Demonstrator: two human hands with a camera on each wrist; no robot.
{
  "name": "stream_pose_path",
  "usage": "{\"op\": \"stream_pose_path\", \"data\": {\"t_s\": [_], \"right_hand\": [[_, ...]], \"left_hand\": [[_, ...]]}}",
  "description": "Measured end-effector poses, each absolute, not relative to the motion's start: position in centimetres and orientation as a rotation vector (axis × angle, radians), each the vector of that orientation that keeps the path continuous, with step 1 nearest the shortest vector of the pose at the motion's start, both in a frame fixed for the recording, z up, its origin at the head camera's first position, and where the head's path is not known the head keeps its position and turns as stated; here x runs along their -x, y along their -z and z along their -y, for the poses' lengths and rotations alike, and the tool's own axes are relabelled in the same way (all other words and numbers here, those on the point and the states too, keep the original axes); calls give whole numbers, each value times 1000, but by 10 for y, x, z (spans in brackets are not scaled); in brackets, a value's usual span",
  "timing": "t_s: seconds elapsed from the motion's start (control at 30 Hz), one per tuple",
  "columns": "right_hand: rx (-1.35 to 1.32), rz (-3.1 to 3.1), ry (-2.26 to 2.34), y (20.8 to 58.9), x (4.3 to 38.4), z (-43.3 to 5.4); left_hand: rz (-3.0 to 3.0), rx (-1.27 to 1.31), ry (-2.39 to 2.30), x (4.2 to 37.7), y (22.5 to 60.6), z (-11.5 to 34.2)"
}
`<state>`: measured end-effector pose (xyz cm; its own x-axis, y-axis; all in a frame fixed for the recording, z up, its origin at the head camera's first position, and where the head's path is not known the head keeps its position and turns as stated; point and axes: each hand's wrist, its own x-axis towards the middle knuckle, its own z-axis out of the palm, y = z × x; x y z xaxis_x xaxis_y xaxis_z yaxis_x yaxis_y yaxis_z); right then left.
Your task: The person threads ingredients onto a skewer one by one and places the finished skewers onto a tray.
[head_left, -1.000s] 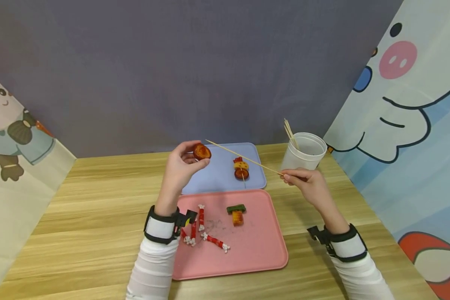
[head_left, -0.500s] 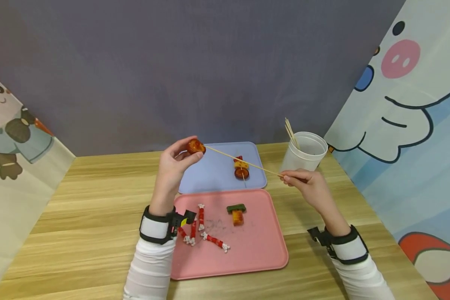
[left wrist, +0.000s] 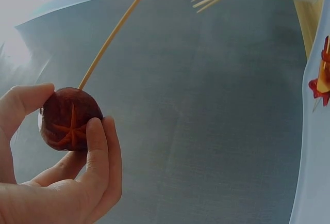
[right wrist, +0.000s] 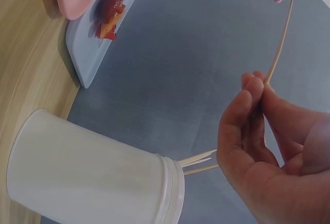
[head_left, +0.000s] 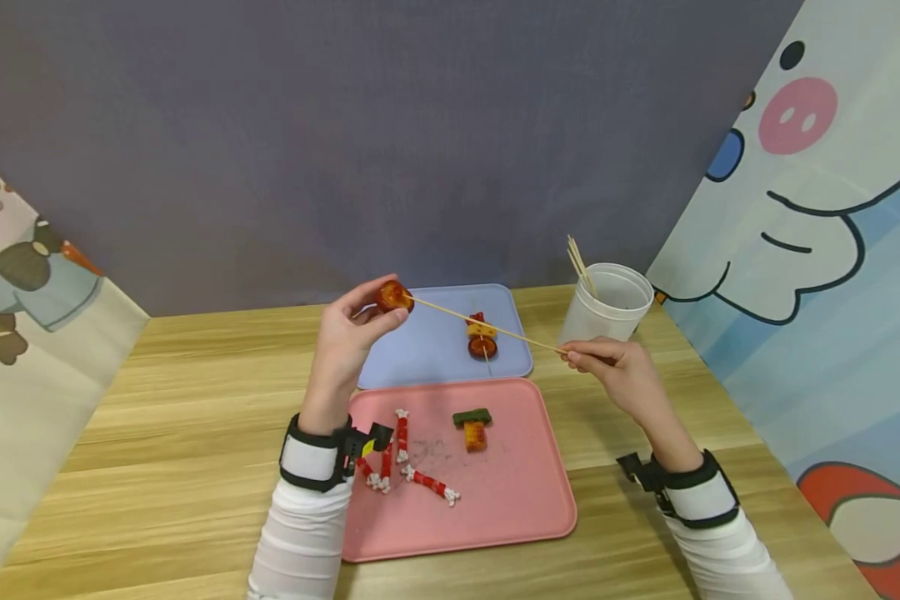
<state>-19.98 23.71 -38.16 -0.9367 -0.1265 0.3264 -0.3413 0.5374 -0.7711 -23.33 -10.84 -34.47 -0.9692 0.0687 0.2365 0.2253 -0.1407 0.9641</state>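
Observation:
In the head view my left hand (head_left: 347, 329) grips a brown mushroom cap (head_left: 394, 296) between thumb and fingers, above the blue tray. A star-shaped cut marks the mushroom cap (left wrist: 71, 120) in the left wrist view. My right hand (head_left: 610, 364) pinches a bamboo skewer (head_left: 487, 326) near its right end. The skewer slants up leftward, and its far end meets the mushroom's edge; whether it has gone in is unclear. It looks slightly bowed in the right wrist view, where the right hand (right wrist: 268, 141) curls round its near end.
A blue tray (head_left: 420, 367) bears a loaded skewer (head_left: 483, 337). Nearer, a pink tray (head_left: 510, 500) holds several red-and-white sticks (head_left: 431, 485), a green strip (head_left: 472, 417) and a yellow-orange piece (head_left: 475, 437). A white tub (head_left: 603, 312) with skewers stands at right, before a grey wall (head_left: 390, 142).
The left hand moved slightly left and turned the mushroom; the skewer's tip, apart from it a second ago, now meets its edge. The right hand stayed nearly still.

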Motion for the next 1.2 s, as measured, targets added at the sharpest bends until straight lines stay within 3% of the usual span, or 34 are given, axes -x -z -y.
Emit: {"op": "stream_pose_path", "data": {"t_s": [1.2], "right_hand": [[-421, 2521, -1319, 376, 195, -240]], "left_hand": [[2048, 309, 2258, 234, 346, 106]]}}
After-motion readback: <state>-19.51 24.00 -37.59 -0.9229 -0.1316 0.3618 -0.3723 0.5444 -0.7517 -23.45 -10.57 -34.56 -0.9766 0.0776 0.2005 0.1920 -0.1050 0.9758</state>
